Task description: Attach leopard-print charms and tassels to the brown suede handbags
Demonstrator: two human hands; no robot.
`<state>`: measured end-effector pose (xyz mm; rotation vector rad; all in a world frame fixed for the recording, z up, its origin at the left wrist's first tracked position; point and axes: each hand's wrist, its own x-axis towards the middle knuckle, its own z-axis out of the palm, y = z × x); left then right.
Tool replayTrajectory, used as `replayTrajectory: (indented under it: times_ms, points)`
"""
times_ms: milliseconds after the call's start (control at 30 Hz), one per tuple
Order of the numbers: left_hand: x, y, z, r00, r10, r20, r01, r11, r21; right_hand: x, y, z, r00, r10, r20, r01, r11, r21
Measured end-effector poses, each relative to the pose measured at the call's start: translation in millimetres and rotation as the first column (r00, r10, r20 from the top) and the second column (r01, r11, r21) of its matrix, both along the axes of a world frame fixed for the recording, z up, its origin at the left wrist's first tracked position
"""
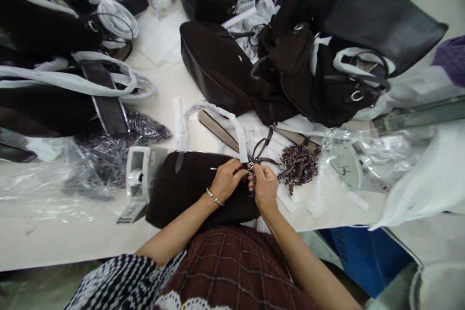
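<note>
head view: the dark bag (196,186) is seen lying flat on the pale worktop (163,75), directly in front of the wearer, with its right end partly covered by both hands. by the left hand (227,181), a small metal ring (251,167) is gripped from the left, its fingers pinched together; by the right hand (266,186), the same ring is pinched from the right, close to a braided brown cord (269,160). exactly which parts are pressed between the fingertips is partly hidden. a silver cuff bracelet (215,197) is worn on the left wrist. a white-wrapped strap (238,131) is arched above the bag, its right end near the fingers. just right of the hands, a pile of braided brown cords (300,164) is spread. a tape dispenser (142,174) is set at the left side of the bag. more dark bags (214,65) are heaped beyond, and others with wrapped handles (43,101) are laid at the far left, beside clear plastic packaging (90,169).
</note>
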<state>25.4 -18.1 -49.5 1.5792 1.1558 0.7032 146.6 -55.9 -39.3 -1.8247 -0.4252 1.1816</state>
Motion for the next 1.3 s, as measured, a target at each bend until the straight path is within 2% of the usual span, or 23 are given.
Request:
replayTrajectory:
  times_ms: [67,100,167,233,300,400,500,567,600,633,700,767,800,833,900,967,1033,1133,1300]
  points:
    - [1,0,1.6,1.000,-0.005,0.009,0.005,1.000,0.013,-1,-3,2.1,0.992,-0.094,-0.082,0.097,0.995,0.026]
    - [0,0,1.9,1.000,-0.018,0.017,0.017,1.000,0.011,1,-4,4.5,0.986,-0.100,-0.134,0.105,0.994,0.028]
    - [-2,2,1.1,0.998,-0.050,0.034,0.051,0.999,-0.020,9,-6,11.7,0.970,-0.003,-0.242,0.002,1.000,-0.006]
    - [-5,6,-0.7,0.995,-0.081,0.061,0.085,0.994,-0.066,23,-4,20.5,0.936,0.179,-0.304,-0.211,0.975,-0.075]
    - [-8,10,-1.9,0.988,-0.118,0.097,0.127,0.987,-0.097,36,2,28.4,0.885,0.366,-0.286,-0.419,0.895,-0.152]
    - [-11,16,0.1,0.974,-0.184,0.131,0.198,0.975,-0.101,50,19,35.7,0.768,0.616,-0.177,-0.641,0.734,-0.225]
    - [-13,18,3.3,0.966,-0.217,0.137,0.232,0.967,-0.104,58,35,39.9,0.588,0.807,-0.059,-0.796,0.565,-0.217]
    - [-14,16,3.0,0.968,-0.203,0.150,0.223,0.966,-0.128,60,39,42.5,0.517,0.855,0.039,-0.839,0.515,-0.173]
    - [-14,15,1.9,0.969,-0.186,0.161,0.210,0.967,-0.146,60,39,43.4,0.518,0.850,0.096,-0.836,0.527,-0.151]
    - [-13,12,0.4,0.971,-0.161,0.176,0.191,0.967,-0.166,58,36,43.5,0.543,0.826,0.151,-0.817,0.562,-0.133]
    - [-10,7,-2.6,0.973,-0.095,0.210,0.138,0.971,-0.197,50,27,40.4,0.673,0.706,0.222,-0.706,0.702,-0.091]
    - [-7,2,-4.1,0.971,-0.039,0.237,0.089,0.975,-0.204,37,15,33.3,0.855,0.483,0.190,-0.485,0.874,-0.037]
    - [-6,1,-4.0,0.969,-0.025,0.245,0.075,0.978,-0.197,30,8,29.4,0.929,0.348,0.129,-0.349,0.937,-0.013]
    - [-5,0,-3.5,0.970,-0.020,0.244,0.067,0.980,-0.187,23,2,26.1,0.974,0.223,0.048,-0.223,0.975,0.004]
    - [-5,0,-1.4,0.976,-0.022,0.216,0.062,0.982,-0.178,14,-8,23.8,0.987,0.084,-0.137,-0.085,0.996,-0.001]
    - [-8,0,1.1,0.982,-0.016,0.186,0.054,0.977,-0.205,12,-13,28.1,0.950,0.103,-0.296,-0.114,0.993,-0.020]
    - [-11,-1,3.6,0.984,0.012,0.175,0.035,0.965,-0.261,15,-15,36.0,0.906,0.174,-0.385,-0.204,0.978,-0.037]
    - [-17,-8,7.3,0.990,0.037,0.134,0.002,0.959,-0.285,19,-19,43.3,0.897,0.224,-0.382,-0.260,0.965,-0.044]
    - [-28,-25,11.9,0.991,-0.129,-0.044,0.125,0.988,-0.091,9,-22,28.4,0.935,0.275,-0.223,-0.296,0.953,-0.066]
